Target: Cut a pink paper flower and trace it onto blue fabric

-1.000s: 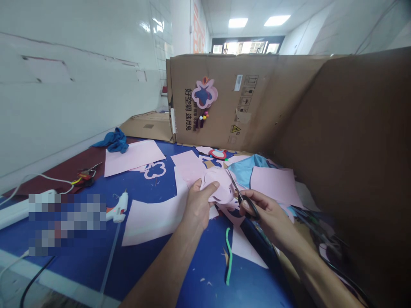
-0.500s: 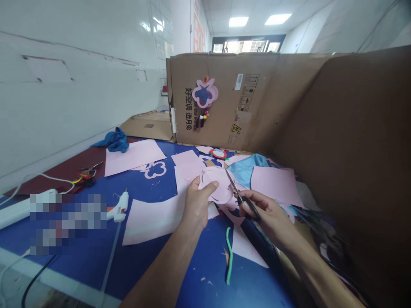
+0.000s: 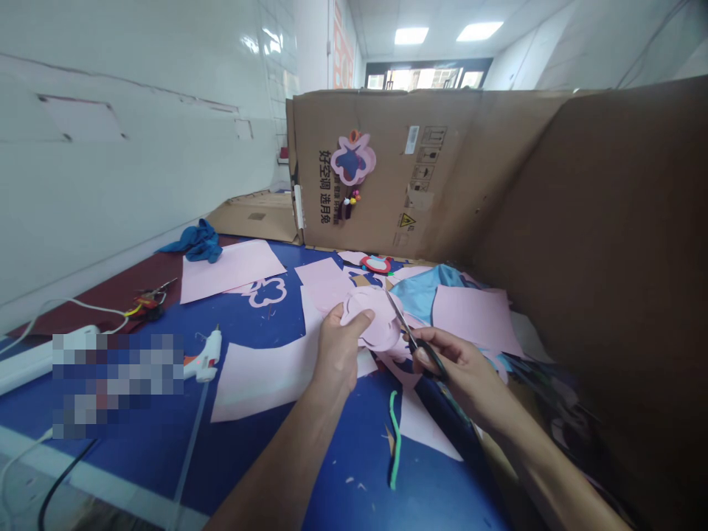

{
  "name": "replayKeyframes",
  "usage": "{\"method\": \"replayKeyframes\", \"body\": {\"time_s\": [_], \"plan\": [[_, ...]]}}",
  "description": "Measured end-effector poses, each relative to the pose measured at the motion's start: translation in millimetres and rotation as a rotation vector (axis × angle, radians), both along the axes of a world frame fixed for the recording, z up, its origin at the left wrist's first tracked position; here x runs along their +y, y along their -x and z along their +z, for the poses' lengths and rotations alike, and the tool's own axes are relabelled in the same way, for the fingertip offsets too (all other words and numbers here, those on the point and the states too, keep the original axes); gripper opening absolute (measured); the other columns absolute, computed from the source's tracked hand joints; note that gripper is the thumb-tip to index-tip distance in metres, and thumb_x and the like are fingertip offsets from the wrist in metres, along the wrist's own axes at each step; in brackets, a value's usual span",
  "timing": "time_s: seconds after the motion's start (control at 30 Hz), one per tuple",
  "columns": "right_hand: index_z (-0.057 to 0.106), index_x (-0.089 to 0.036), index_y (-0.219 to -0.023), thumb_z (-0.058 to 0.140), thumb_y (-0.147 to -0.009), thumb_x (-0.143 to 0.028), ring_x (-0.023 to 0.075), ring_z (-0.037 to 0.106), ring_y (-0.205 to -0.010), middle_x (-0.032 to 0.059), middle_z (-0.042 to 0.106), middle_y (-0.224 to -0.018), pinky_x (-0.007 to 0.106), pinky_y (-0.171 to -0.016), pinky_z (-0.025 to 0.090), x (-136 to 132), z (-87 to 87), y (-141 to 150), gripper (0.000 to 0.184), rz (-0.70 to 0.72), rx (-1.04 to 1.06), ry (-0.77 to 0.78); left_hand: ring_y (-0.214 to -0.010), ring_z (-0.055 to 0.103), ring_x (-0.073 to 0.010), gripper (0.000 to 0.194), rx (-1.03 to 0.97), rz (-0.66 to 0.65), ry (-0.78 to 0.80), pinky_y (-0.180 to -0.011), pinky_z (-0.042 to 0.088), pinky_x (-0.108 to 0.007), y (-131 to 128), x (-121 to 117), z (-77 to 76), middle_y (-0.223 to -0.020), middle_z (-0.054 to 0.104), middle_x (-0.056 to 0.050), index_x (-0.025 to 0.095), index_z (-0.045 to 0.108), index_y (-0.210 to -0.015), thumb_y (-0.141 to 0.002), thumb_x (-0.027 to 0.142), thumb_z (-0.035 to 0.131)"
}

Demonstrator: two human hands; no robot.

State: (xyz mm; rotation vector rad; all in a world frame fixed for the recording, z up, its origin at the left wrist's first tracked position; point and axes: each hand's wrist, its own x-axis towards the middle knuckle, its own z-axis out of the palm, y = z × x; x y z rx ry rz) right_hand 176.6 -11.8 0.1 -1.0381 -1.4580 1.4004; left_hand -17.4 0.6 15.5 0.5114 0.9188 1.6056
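Pinched between the thumb and fingers of my left hand (image 3: 341, 350) is a pink paper flower cutout (image 3: 376, 317) with a rounded, lobed edge. My right hand (image 3: 450, 361) grips black-handled scissors (image 3: 425, 352), its fingers in the loops. Their blades point up and to the left, along the right edge of the cutout. Whether the blades are biting into the paper I cannot tell. Pink paper scraps (image 3: 406, 372) lie beneath both hands, partly hidden by them.
A white glue gun (image 3: 207, 358) rests at left near a power strip (image 3: 27, 369). Pink sheets (image 3: 265, 376), a green pipe cleaner (image 3: 394, 442) and blue cloth (image 3: 425, 291) lie on the blue table (image 3: 343, 472). Cardboard walls (image 3: 442, 169) stand behind and at right, one bearing a flower ornament (image 3: 354, 158).
The cutout has shifted and turned very slightly in my left hand. Both hands and the scissors stay almost in place.
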Motion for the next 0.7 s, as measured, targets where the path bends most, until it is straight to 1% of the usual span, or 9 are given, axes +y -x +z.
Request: {"method": "replayKeyframes", "body": {"time_s": [0.3,0.4,0.6,0.7], "plan": [[0.077,-0.022,-0.106,0.089,-0.08,-0.06,0.0155,0.054,-0.072,0.0001,0.065,-0.077,0.027,-0.068,0.04,0.1,1.7,1.9,0.048,-0.021,-0.002,0.009,-0.093,0.077,-0.0254,0.06,0.002,-0.003,-0.003,-0.082,0.06,-0.035,0.0,0.2,-1.0,-0.114,0.081,-0.014,0.014,0.075,-0.115,-0.059,0.026,0.093],[0.076,-0.021,-0.106,0.089,-0.079,-0.061,0.0153,0.053,-0.07,-0.0002,0.065,-0.075,0.027,-0.065,0.039,0.4,2.3,3.6,0.05,-0.026,0.008,0.012,-0.091,0.076,-0.0246,0.058,-0.004,0.003,-0.002,-0.081,0.06,-0.034,-0.8,-0.4,-0.1,-0.112,0.082,-0.013,0.014,0.076,-0.113,-0.059,0.026,0.093],[0.073,-0.02,-0.103,0.089,-0.077,-0.063,0.0166,0.056,-0.075,0.0006,0.065,-0.078,0.027,-0.069,0.042,-2.5,7.1,7.5,0.052,-0.025,0.0,0.017,-0.084,0.076,-0.0219,0.056,-0.025,0.009,0.017,-0.076,0.059,-0.031,-2.9,-2.2,3.1,-0.105,0.082,-0.011,0.015,0.078,-0.108,-0.055,0.024,0.094],[0.073,-0.02,-0.105,0.088,-0.079,-0.064,0.0167,0.056,-0.074,0.0009,0.065,-0.078,0.028,-0.069,0.041,-3.7,8.7,7.9,0.053,-0.03,-0.006,0.013,-0.082,0.075,-0.0215,0.055,-0.021,-0.005,0.013,-0.071,0.058,-0.029,-3.6,-2.2,2.7,-0.104,0.083,-0.011,0.014,0.078,-0.108,-0.056,0.025,0.095]]}}
